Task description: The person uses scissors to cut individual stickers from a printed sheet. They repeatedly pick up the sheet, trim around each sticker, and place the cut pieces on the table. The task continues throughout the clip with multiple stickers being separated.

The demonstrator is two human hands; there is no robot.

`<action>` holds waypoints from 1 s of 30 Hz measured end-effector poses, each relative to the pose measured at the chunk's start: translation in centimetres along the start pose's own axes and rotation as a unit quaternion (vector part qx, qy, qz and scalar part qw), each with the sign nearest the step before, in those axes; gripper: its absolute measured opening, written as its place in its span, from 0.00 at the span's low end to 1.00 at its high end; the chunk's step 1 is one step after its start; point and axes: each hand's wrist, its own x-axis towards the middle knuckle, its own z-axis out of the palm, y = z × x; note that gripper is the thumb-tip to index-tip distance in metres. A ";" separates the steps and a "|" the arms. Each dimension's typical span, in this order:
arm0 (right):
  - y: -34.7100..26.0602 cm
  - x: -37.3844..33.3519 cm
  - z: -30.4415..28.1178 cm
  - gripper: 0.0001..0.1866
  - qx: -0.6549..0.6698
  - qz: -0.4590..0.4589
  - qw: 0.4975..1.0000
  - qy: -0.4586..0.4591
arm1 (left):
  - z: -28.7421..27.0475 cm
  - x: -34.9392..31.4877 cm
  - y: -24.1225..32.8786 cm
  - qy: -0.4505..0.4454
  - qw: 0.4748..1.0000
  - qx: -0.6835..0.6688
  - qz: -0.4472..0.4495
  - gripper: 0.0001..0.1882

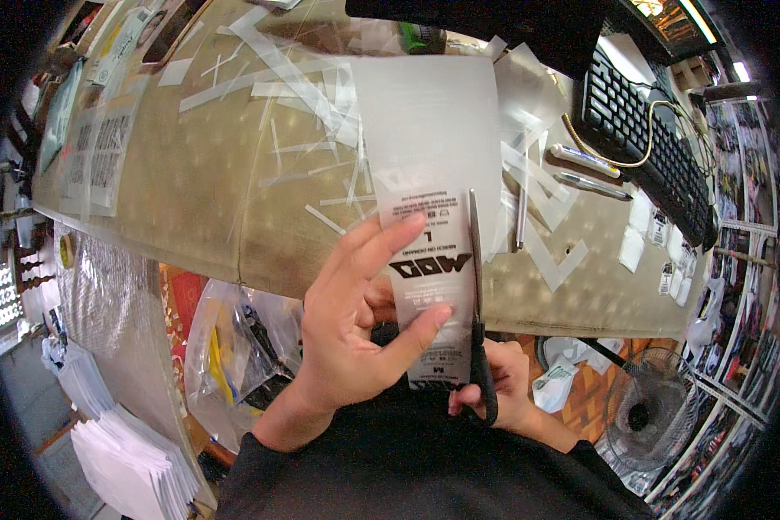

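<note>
My left hand (pixel 347 312) pinches a translucent printed sheet (pixel 429 321), its thumb and fingers lying over the black print. The long sheet reaches from my lap up over the table's edge to the far side. In my right hand (pixel 507 381) is a pair of scissors (pixel 477 295) with black handles. The blades point away from me and run along the sheet's right edge. They look nearly closed, and I cannot tell whether they bite into the sheet. Part of my right hand is hidden behind the handles.
Paper strips (pixel 321 113) lie scattered over the brown table (pixel 234 182). To the right are a black keyboard (pixel 650 130), a marker (pixel 585 161), a pen (pixel 596 185) and small white label stacks (pixel 637 230). A fan (pixel 650 412) stands low right; stacked white packets (pixel 134 464) sit low left.
</note>
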 end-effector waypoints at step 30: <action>-1.4 1.0 0.2 0.23 -0.101 -0.064 0.990 0.074 | 0.5 -0.7 0.4 -0.022 1.000 0.015 0.001 0.31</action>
